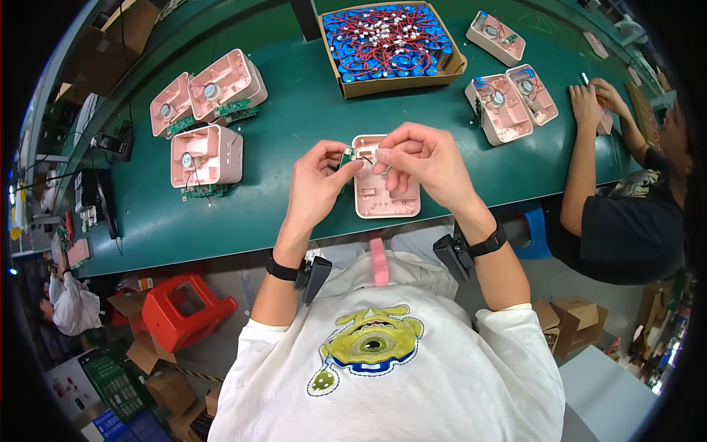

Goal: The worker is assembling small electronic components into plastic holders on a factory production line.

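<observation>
While the left hand [318, 177] pinches a green board [346, 158], the right hand [423, 158] pinches its wire [366, 157] above the pink shell [384, 193]; seating them inside likely needs care.

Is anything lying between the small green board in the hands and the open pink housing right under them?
Nothing visible does. The left hand and right hand pinch the small green board just above the pink housing, whose open inside shows no loose object.
</observation>
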### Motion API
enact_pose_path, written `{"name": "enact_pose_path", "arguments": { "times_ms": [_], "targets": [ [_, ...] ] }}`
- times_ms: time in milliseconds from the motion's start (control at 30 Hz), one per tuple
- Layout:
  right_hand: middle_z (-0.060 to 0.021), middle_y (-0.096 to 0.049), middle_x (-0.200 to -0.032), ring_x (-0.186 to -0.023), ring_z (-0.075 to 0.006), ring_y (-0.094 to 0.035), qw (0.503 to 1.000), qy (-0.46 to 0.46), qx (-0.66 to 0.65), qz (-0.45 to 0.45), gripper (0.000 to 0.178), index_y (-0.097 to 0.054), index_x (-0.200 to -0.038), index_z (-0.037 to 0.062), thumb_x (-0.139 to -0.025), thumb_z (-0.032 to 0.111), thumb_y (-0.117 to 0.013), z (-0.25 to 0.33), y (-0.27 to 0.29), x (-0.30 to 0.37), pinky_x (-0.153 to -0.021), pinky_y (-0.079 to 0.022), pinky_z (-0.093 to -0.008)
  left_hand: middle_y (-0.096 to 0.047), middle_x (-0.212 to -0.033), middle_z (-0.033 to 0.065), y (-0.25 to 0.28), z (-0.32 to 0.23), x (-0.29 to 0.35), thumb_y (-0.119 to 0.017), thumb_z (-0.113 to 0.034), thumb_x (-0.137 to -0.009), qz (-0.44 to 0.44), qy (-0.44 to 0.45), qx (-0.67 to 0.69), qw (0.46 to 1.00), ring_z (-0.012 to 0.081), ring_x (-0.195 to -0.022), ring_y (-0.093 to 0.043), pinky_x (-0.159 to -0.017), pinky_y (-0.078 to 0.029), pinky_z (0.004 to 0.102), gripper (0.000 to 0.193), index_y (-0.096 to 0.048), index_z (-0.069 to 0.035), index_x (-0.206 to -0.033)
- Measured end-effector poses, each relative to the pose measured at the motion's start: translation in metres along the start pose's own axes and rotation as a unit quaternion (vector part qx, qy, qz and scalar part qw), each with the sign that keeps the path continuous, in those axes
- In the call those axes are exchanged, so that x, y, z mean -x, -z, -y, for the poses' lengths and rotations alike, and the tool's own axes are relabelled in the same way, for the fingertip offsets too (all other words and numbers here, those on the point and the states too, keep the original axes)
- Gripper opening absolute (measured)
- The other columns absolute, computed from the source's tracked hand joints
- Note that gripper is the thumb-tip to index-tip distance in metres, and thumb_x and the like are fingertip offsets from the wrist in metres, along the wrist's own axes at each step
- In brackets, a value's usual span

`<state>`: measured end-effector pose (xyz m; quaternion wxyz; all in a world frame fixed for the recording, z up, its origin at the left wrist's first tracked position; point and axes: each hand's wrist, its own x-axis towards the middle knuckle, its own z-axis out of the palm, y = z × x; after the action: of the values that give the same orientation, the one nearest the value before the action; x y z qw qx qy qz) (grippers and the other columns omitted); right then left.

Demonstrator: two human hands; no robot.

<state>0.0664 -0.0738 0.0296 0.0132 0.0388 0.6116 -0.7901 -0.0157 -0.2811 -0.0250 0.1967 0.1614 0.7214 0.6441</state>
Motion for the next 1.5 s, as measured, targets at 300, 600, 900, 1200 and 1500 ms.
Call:
{"name": "enact_pose_path", "arguments": {
  "times_ms": [300, 600, 900, 1200, 1500],
  "targets": [
    [-0.0142, -0.077, -0.091, -0.068, -0.0131, -0.072, 0.999, -0.007, 0.018, -0.028, 0.012, -0.065, -0.107, -0.0048, -0.099, 0.002, -0.069, -0.009, -0.009, 0.003, -0.054, -0.055, -0.0231, -0.069, -0.094, 0.0013, 0.000, -0.005, 0.007, -0.082, -0.002, -0.090, 0.003, 0.027, -0.030, 0.999, 0.0048, -0.084, -0.061, -0.069, -0.049, 0.0196, 0.027, -0.068, 0.002, -0.113],
    [-0.0127, -0.075, -0.092, -0.070, -0.0118, -0.071, 0.978, 0.123, 0.114, -0.122, 0.011, -0.063, -0.109, -0.0062, -0.103, 0.003, -0.064, 0.001, -0.012, 0.010, -0.055, -0.054, -0.0228, -0.069, -0.094, 0.0000, 0.003, 0.003, 0.005, -0.083, -0.003, -0.090, 0.000, 0.027, -0.018, 0.999, 0.0043, -0.083, -0.061, -0.068, -0.048, 0.0193, 0.028, -0.069, 0.002, -0.113],
    [-0.0035, -0.067, -0.079, -0.062, -0.0052, -0.060, 0.955, 0.136, 0.207, -0.166, 0.011, -0.064, -0.109, -0.0052, -0.105, 0.005, -0.063, -0.001, -0.006, 0.009, -0.051, -0.043, -0.0206, -0.070, -0.094, 0.0004, 0.002, -0.002, 0.007, -0.083, -0.004, -0.089, 0.006, 0.028, -0.033, 0.999, 0.0036, -0.082, -0.061, -0.067, -0.048, 0.0186, 0.027, -0.069, 0.002, -0.112],
    [-0.0061, -0.069, -0.077, -0.065, -0.0073, -0.063, 0.928, 0.035, 0.352, -0.112, 0.012, -0.070, -0.097, -0.0020, -0.097, 0.010, -0.069, -0.007, -0.015, 0.004, -0.056, -0.046, -0.0258, -0.071, -0.094, 0.0037, -0.006, 0.010, 0.017, -0.083, -0.006, -0.088, -0.048, 0.009, -0.017, 0.999, 0.0069, -0.082, -0.063, -0.070, -0.052, 0.0224, 0.027, -0.070, 0.003, -0.110],
    [-0.0148, -0.072, -0.082, -0.066, -0.0274, -0.069, 0.879, 0.128, 0.446, -0.106, 0.015, -0.071, -0.094, -0.0021, -0.091, 0.012, -0.068, -0.036, -0.031, -0.007, -0.063, -0.052, -0.0410, -0.072, -0.097, 0.0064, -0.017, 0.014, 0.025, -0.084, -0.004, -0.086, -0.098, -0.057, -0.007, 0.994, 0.0109, -0.080, -0.065, -0.074, -0.056, 0.0269, 0.027, -0.072, 0.004, -0.108]
  ]
}}
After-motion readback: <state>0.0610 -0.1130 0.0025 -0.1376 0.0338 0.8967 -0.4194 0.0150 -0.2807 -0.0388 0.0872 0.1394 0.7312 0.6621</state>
